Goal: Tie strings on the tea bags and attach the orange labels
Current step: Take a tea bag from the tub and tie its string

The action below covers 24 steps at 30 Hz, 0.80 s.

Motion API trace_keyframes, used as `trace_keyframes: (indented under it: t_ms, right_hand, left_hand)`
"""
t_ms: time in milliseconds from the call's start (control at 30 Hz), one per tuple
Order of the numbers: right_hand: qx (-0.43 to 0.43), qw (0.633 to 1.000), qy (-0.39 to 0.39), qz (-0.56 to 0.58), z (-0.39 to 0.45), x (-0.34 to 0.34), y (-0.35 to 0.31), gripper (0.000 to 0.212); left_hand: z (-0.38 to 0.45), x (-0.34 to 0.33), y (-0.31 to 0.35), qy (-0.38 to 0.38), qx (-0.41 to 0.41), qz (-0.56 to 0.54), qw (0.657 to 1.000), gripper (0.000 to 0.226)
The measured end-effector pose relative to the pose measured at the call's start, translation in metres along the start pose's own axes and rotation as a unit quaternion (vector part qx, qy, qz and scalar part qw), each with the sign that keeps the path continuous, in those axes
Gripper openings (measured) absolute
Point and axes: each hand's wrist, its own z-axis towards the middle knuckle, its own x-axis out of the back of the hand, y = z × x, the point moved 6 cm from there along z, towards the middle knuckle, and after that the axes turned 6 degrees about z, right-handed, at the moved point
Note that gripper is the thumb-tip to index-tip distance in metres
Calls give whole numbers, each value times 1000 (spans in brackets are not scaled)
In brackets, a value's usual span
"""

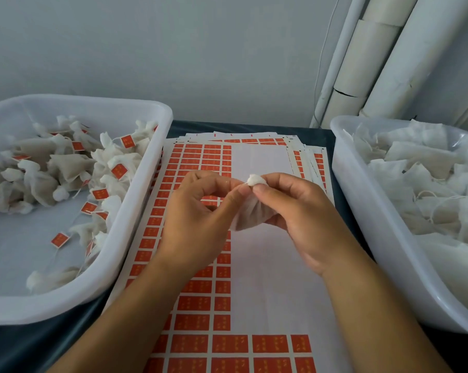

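While both hands hover over the label sheet (254, 278) on the bench, my right hand (302, 214) grips a tea bag (250, 214) by its gathered neck; left hand (200, 211) fingers pinch at the same neck. Labelled bags fill the left tub (136, 211), unlabelled the right tub (362, 211).

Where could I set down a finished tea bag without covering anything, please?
The near left floor of the left tub, between its front wall and the pile of labelled tea bags, is bare. The right tub is packed with unlabelled bags. The label sheet has peeled white strips, but both hands work above it.
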Motion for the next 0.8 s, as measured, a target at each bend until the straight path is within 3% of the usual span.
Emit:
trace_keyframes:
  t_ms: [133,367,467,567,800]
  right_hand:
    - [-70,992,-38,95,0,-5,10,22]
    - [-136,944,-102,282,-5,-17,14,21]
    - [-135,943,-92,291,-5,-19,15,16]
    - [-131,953,-83,259,-4,-22,16,14]
    - [-141,964,-65,215,-2,-19,21,14]
  left_hand:
    - [0,0,0,3,12,11,1000,27]
    - [-1,-1,-2,-12,15,57,998,18]
    - [0,0,-2,-8,8,92,996,25]
    - [-1,2,-1,20,-16,125,992,9]
    - [-3,7,5,64,-66,165,982,18]
